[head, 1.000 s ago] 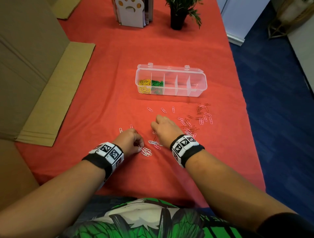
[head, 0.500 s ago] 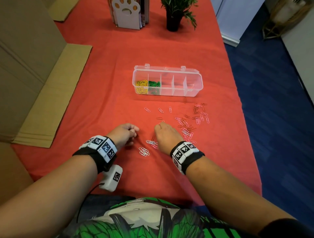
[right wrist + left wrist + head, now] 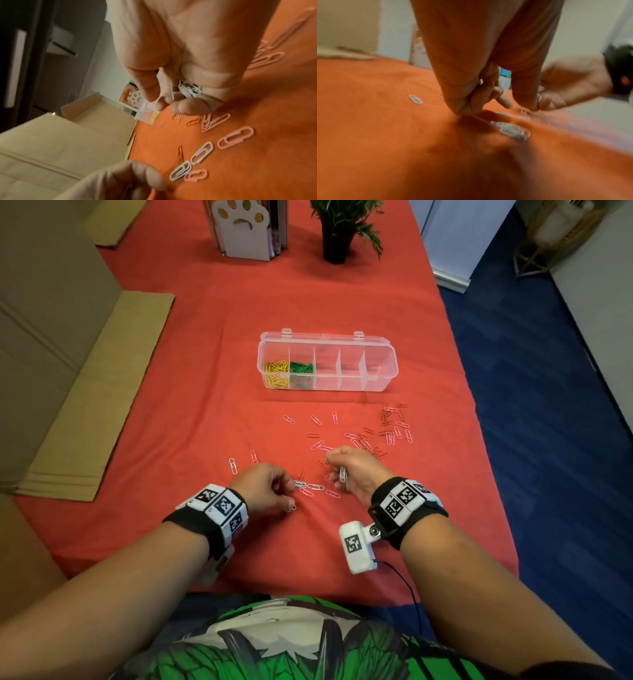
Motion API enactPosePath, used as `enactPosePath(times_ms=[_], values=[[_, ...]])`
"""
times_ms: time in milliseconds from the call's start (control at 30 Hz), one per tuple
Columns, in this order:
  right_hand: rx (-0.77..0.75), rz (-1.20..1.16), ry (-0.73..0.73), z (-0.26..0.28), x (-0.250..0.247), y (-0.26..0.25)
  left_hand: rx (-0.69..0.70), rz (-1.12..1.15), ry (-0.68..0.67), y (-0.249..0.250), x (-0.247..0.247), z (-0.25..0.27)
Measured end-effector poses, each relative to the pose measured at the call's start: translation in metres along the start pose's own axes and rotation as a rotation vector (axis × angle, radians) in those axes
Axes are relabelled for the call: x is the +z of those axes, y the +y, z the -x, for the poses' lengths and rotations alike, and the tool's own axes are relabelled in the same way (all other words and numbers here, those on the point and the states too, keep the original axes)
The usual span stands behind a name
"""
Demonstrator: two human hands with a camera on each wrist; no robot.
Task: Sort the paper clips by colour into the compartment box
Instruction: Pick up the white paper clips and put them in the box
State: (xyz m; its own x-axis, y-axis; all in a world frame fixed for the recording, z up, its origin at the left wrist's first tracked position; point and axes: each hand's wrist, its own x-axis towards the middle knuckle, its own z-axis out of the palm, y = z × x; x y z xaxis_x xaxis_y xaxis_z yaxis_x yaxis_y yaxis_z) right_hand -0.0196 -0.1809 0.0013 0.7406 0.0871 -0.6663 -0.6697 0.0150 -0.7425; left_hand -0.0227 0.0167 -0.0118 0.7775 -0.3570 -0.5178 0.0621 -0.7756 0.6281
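Head view: compartment box [image 3: 376, 378] sits mid-table w/ yellow clips [image 3: 276, 374] and green clips [image 3: 301, 374] sorted; three compartments empty. White, pink, red clips [image 3: 390, 429] lie loose on the cloth.

Left wrist: left hand [image 3: 481, 86] has fingers curled, tips down by white clips [image 3: 511, 129]; can't tell if it's got one.

Right wrist: right hand [image 3: 180, 75] clutches a white bunch [image 3: 189, 88]. Roughly 2 of 5 colours done, I'd say.

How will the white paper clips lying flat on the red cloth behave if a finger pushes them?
The white paper clips are thin wire and lie flat on the cloth, so they will probably slide, not roll. They look light; a push may scatter them. Lying so flat, they are likely hard to pinch up.
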Motion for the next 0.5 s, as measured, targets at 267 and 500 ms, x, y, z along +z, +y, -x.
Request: enactPosePath(times_ms=[267, 500], values=[[-0.160, 0.758, 0.105, 0.001, 0.015, 0.021, 0.173, -0.348, 0.076, -0.006, 0.006, -0.002], [-0.448, 1.361, 0.154, 0.008, 0.027, 0.031, 0.033, 0.032, 0.074, -0.009, 0.001, -0.003]])
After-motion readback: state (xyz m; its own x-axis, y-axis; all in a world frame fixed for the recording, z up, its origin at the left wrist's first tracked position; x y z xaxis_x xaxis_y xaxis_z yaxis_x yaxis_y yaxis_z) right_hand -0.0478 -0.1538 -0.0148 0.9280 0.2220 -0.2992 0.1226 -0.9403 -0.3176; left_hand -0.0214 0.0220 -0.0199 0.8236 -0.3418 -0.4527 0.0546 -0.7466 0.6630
